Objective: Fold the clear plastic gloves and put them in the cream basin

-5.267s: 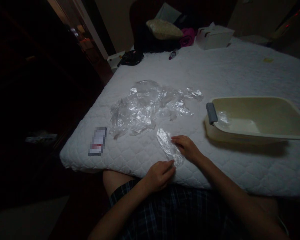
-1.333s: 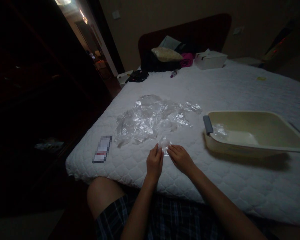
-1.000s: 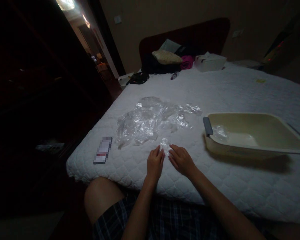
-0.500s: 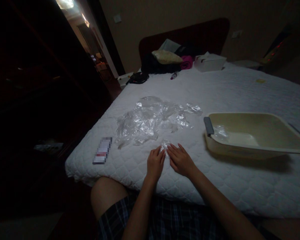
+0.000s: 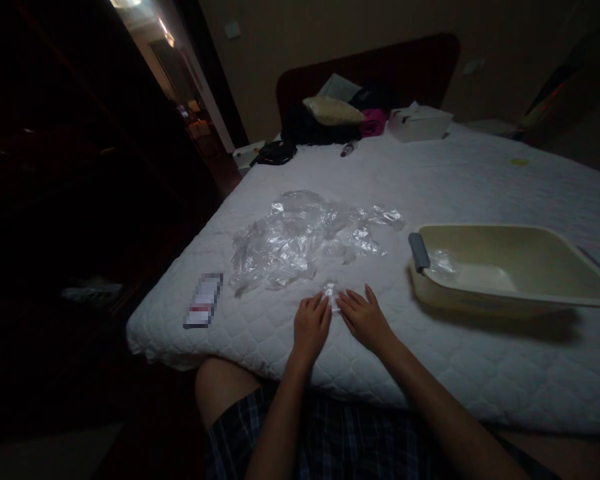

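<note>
The left hand (image 5: 311, 325) and right hand (image 5: 364, 319) lie flat on the bed (image 5: 445, 177), grip wide, fingertips pressing a small folded plastic bag (image 5: 330, 291) between them. Just beyond lies a heap of clear plastic bags (image 5: 293, 239). A cream basin (image 5: 510, 293) sits to the right and a flat packet (image 5: 203, 300) to the left.
</note>
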Tool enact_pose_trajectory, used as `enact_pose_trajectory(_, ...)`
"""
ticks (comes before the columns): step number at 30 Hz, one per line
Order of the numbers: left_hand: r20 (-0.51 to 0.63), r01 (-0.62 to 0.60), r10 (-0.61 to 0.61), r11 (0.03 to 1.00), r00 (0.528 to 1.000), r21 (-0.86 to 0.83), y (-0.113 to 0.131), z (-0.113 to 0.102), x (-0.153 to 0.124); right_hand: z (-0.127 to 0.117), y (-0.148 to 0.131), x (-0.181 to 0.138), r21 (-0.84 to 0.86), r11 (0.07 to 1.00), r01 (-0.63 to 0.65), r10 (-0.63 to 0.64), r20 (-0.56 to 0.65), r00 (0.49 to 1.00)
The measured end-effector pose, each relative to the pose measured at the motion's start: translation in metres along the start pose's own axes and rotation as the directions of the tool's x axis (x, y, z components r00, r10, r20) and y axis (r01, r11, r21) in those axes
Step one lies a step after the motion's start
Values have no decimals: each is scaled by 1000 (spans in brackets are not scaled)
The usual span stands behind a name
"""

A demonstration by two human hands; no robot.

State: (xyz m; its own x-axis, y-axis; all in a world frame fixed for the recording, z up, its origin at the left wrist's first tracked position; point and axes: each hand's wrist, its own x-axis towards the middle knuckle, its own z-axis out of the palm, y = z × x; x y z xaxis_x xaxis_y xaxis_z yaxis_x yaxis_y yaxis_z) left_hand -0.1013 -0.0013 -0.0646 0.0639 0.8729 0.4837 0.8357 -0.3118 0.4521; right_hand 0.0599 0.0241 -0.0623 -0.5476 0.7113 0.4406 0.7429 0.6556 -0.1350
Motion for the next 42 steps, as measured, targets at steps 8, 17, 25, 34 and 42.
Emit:
enact_pose_trajectory(8,-116,237,-282,924,952,-301,-7,3,-5,-11,3,3,137,988,-70,69,16,998)
enact_pose_trajectory(17,-105,223,-261,933,960,-281,-7,3,-7,-121,37,30,551,775,-309,196,255,947)
enact_pose_trajectory(25,-103,195,-223,954,969,-228,-7,4,-9,-206,118,38,456,730,-509,311,441,842)
enact_pose_trajectory(34,-92,165,-180,975,979,-150,-6,1,-7,-220,198,39,274,646,-713,448,620,644)
enact_pose_trajectory(42,-92,164,-177,977,980,-134,-7,3,-7,-157,221,48,133,816,-562,357,649,672)
